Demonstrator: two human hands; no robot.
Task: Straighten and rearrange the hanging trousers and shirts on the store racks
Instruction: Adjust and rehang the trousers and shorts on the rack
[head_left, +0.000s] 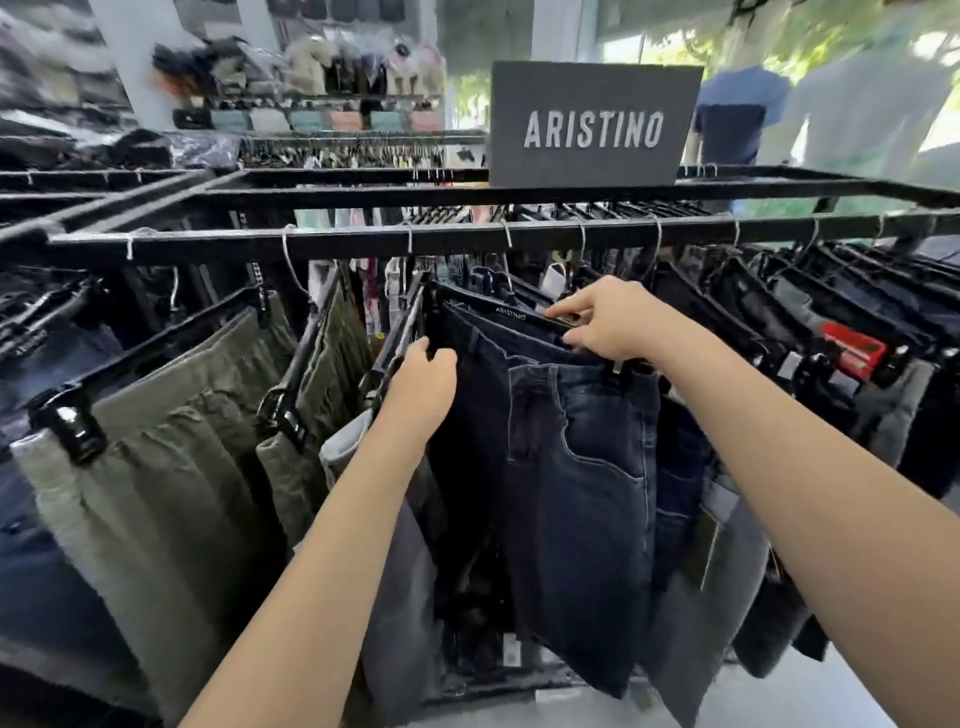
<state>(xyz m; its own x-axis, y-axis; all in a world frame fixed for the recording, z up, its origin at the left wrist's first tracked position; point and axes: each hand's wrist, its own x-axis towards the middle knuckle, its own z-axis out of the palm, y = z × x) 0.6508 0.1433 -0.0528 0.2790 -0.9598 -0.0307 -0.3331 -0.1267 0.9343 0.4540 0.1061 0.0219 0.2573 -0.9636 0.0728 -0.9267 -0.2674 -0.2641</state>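
Risk, clip slip: the jeans (571, 441) hang from a clip hanger at the waistband; a hard tug by the right hand (608, 322) could, I judge, pull the denim out of a clip and leave one side sagging.
Risk, hook: pushing sideways could lift the wire hook off the rail (363, 241), dropping the pair to the floor.
Risk, neighbours: the left hand (421, 384) works in a tight gap; a shove there could knock the olive trousers (171, 441) or the grey pair just beside it askew.
Risk, blur: the picture is smeared at its edges, so the head seems to be turning; aim may suffer.
Jeans, place: mid-rail, below the sign (592, 124), between the olive trousers and a packed row of dark trousers (779, 322).
Left hand, pose: forearm reaching up, fingers curled round the left edge of the jeans near the waistband, gripping it.
Right hand, pose: arm coming in from the right, palm down, fingers pinching the waistband top near the label.
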